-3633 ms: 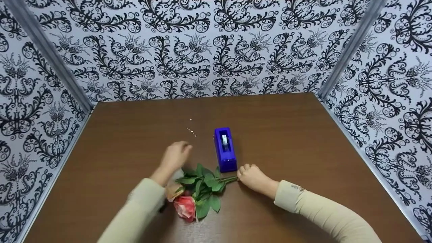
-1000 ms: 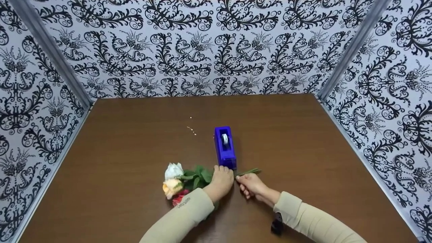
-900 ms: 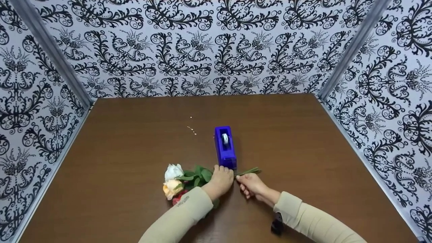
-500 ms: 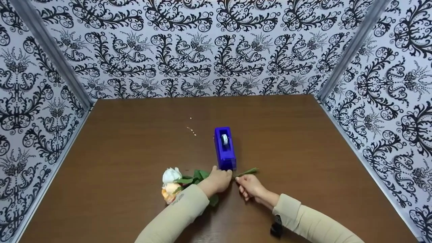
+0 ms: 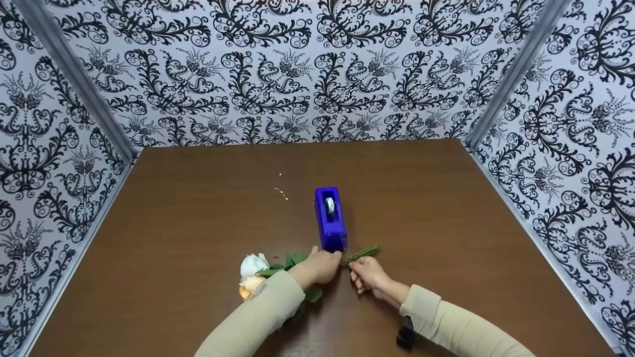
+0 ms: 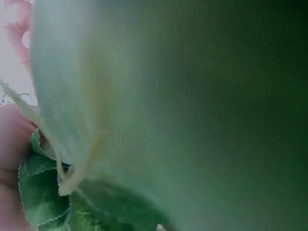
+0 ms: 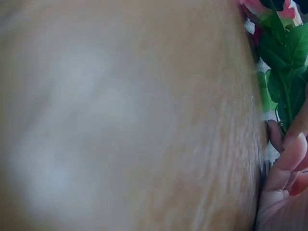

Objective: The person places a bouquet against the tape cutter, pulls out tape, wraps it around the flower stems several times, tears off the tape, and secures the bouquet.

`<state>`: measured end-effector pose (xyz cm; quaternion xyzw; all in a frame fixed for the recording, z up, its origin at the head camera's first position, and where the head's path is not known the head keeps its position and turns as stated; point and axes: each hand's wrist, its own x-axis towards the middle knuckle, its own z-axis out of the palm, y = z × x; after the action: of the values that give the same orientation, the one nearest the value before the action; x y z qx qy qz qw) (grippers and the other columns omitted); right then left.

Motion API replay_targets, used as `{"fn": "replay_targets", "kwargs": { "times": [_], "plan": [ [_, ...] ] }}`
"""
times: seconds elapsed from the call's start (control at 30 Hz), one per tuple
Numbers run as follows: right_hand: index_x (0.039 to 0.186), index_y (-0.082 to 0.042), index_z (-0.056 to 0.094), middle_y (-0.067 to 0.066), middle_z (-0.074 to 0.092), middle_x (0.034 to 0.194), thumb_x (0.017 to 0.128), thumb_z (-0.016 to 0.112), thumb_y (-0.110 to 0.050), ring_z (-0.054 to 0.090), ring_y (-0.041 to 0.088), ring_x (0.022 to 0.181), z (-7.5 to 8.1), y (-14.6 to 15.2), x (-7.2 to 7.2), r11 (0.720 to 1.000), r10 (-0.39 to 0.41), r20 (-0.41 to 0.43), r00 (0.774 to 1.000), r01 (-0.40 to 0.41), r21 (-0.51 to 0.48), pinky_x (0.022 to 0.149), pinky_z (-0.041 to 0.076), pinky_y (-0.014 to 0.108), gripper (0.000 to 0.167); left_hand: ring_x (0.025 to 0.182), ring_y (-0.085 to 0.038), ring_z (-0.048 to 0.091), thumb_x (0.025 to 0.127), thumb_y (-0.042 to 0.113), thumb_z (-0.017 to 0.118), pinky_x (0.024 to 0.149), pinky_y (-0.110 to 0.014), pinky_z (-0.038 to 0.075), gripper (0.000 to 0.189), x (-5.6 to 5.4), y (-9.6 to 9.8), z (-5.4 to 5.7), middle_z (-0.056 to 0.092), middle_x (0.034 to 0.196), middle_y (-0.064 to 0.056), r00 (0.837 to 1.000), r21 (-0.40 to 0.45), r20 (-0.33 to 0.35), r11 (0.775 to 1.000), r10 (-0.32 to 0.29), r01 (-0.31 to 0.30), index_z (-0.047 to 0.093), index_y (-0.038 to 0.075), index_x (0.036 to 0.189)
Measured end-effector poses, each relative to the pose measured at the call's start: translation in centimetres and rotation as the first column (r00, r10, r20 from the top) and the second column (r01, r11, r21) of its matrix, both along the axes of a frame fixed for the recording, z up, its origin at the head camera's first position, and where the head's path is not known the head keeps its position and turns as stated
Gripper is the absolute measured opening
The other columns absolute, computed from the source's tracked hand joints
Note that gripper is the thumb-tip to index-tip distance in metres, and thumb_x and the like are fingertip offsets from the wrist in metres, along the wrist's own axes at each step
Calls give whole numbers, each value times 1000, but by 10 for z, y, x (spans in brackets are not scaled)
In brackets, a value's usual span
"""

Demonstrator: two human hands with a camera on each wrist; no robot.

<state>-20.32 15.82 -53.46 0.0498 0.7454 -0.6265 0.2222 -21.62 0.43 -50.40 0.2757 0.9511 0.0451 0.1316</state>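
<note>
Left hand (image 5: 320,267), having swung rightward, is gripping the thin green rose stems (image 5: 364,252) just before the boxy blue plastic tape dispenser (image 5: 333,229); their ends are slanting away past the nearer right hand (image 5: 371,275), its fingers curling alongside, hold unclear.

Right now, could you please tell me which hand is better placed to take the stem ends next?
Probably the right hand: it lies beside the stems near their ends, while the left hand is by the leaves.

Surface (image 5: 421,198): brown, wood-grain
Tape dispenser (image 5: 329,227): boxy, blue, upright
Specks (image 5: 286,199): small, bright
Roses (image 5: 254,265): white, peach; contact unclear
</note>
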Motion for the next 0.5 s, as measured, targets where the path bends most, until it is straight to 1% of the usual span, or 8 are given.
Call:
{"fn": "replay_targets", "kwargs": {
  "times": [0.07,0.13,0.2,0.23,0.3,0.4,0.47,0.5],
  "plan": [
    [84,1,47,-4,47,54,92,39,-5,41,3,38,0,0,-1,998,-42,30,999,43,-51,38,40,19,12,87,-23,60,93,14,47,80,-35,35,7,1,1,1,65,92,-9,999,-3,-34,1000,-16,16,51,8,94],
    [93,4,44,-4,48,55,91,38,-4,42,2,40,1,0,-2,989,-73,72,995,81,-125,40,41,18,10,87,-23,60,92,14,48,78,-34,34,7,3,1,2,65,91,-8,996,-10,-82,1000,-30,29,51,8,94],
    [101,4,41,-4,53,58,92,35,-3,45,2,43,3,1,-2,971,-70,115,991,94,-218,44,43,19,13,86,-23,59,91,14,50,78,-34,33,7,4,1,3,66,91,-7,990,-23,-134,999,-40,38,52,9,95],
    [103,3,41,-3,55,60,93,34,-3,48,3,45,4,2,-2,959,-61,146,987,98,-265,46,45,19,13,87,-22,59,90,14,51,79,-34,34,8,6,1,4,66,91,-7,988,-32,-150,999,-45,41,52,9,96],
    [101,2,42,0,60,65,95,30,-3,55,5,51,6,3,1,918,-34,210,977,113,-379,53,49,20,14,88,-22,59,90,14,52,81,-35,34,10,8,1,5,66,92,-6,984,-50,-169,998,-57,49,53,8,98],
    [93,0,45,3,62,72,97,25,-3,59,9,63,12,1,5,832,-10,306,952,178,-525,64,51,23,20,87,-21,59,88,15,55,84,-36,35,14,12,2,5,67,93,-5,975,-90,-208,994,-82,64,54,8,100],
    [87,-1,46,4,59,73,96,25,-3,58,11,67,17,-2,7,774,-26,358,933,246,-584,68,50,24,23,85,-20,59,88,17,56,83,-35,35,14,14,2,6,67,91,-4,962,-129,-255,990,-94,62,55,9,100],
    [86,-1,45,4,58,73,95,26,-4,56,11,68,19,-3,7,752,-38,374,926,274,-600,69,49,24,22,84,-19,59,88,18,56,82,-35,34,14,15,2,6,67,90,-3,953,-154,-286,986,-103,60,55,10,99]
  ]
}}
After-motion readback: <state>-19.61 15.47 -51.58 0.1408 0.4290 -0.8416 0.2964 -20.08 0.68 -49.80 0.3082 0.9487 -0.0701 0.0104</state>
